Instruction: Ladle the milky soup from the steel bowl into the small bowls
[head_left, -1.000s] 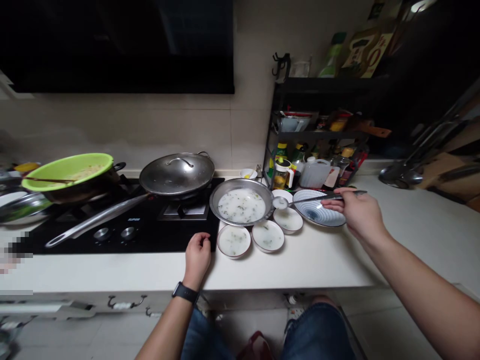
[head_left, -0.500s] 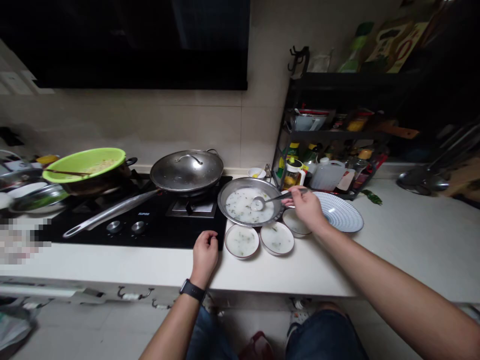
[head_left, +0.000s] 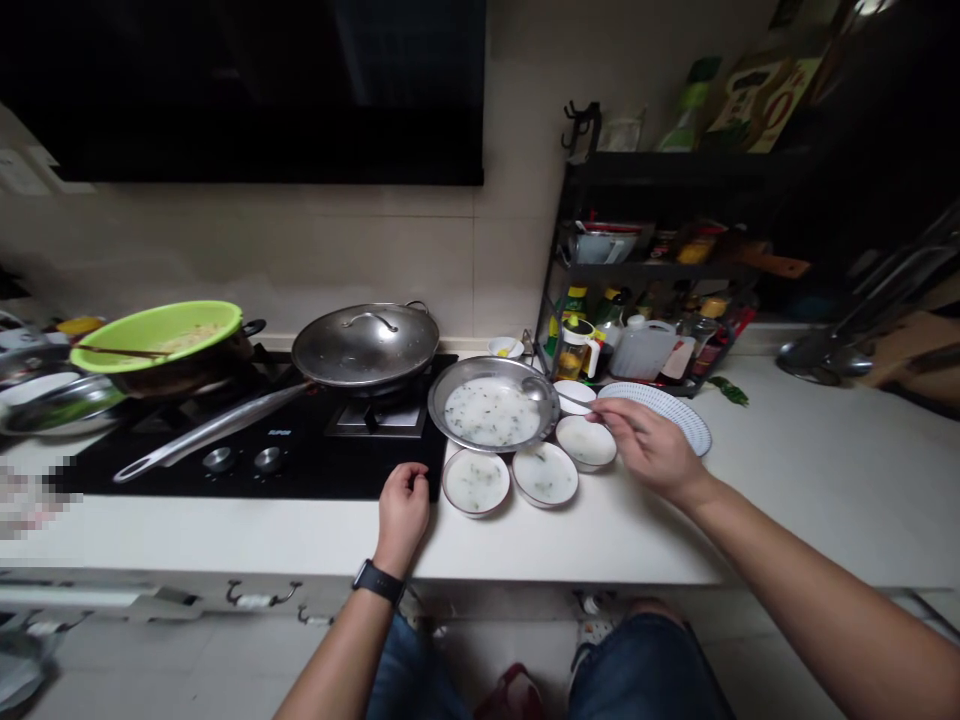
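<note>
Right hand [head_left: 646, 443] grips a ladle [head_left: 534, 386] at the basin's [head_left: 454, 437] right rim; loosely fisted left hand [head_left: 403, 510] overlaps the stove's [head_left: 322, 480] corner.

Has the stove [head_left: 337, 476] on left part of the surface [head_left: 675, 540], carrying a tub [head_left: 97, 360] on a pot [head_left: 187, 378] and, right of these, a covered pan [head_left: 367, 348]. Shows a basin [head_left: 437, 412] with liquid [head_left: 491, 414] just at the stove's right edge, with a spoon [head_left: 531, 388] over its right side. Shows two bowls [head_left: 474, 513] before the basin, two other bowls [head_left: 592, 465] to its right, then a plate [head_left: 679, 410], with a rack [head_left: 675, 167] of bottles [head_left: 684, 120] behind.
</note>
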